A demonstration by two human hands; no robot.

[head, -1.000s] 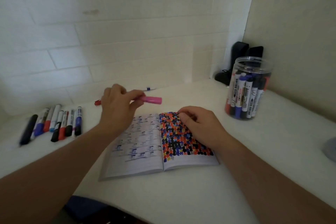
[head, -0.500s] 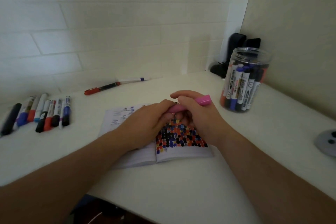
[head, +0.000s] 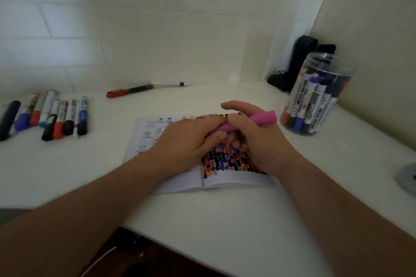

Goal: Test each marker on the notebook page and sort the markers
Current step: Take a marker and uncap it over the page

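While both hands meet over notebook [head: 180, 184], pink marker [head: 262, 118] lies level, long axis left-right: left hand [head: 186, 141] curled round one end, right hand [head: 254, 139] gripping middle, free end toward jar [head: 319, 94].

A black object [head: 299, 60] stands in the far corner, beyond the right hand. A grey round thing [head: 407, 179] lies at the table's [head: 225, 220] right edge, well right of the hands.
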